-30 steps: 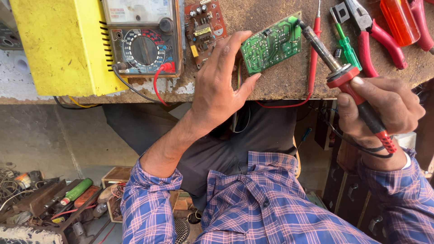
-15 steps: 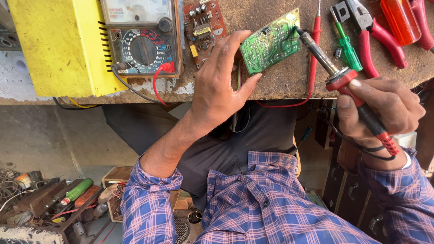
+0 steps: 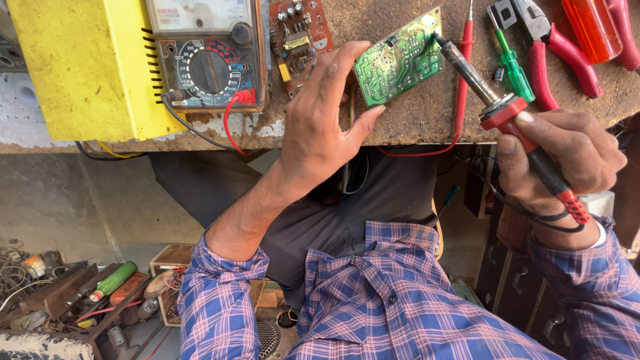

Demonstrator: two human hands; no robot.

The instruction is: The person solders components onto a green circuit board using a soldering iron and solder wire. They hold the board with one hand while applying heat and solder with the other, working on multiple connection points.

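The left hand [image 3: 327, 127] sits at the centre of the frame, palm down on the edge of the bench [image 3: 413, 123]. Its fingers are spread, and the fingertips press against the left and lower edges of a green board [image 3: 399, 63], steadying it rather than closing around it. The board lies tilted at upper centre, solder side up.

The right hand [image 3: 563, 157], at the right of the frame, has a closed grip on the red handle of a soldering iron [image 3: 497, 107], thumb on top and fingers curled beneath. The iron slants up and to the left; its metal tip meets the board's upper right corner. A black cord runs from the handle's end across the wrist.

A brown board [image 3: 297, 37] with small parts lies just left of the green one, beside a multimeter [image 3: 210, 57] with a round dial and a red lead plugged in. A yellow box [image 3: 83, 67] fills the upper left. A red probe [image 3: 463, 73] lies just right of the green board, its wire looping down under the bench edge. Further right rest a green screwdriver [image 3: 512, 63] and red-handled pliers [image 3: 553, 50], and an orange handle [image 3: 590, 27] sits at the upper right corner. Assorted tools [image 3: 73, 293] lie on the floor at lower left.
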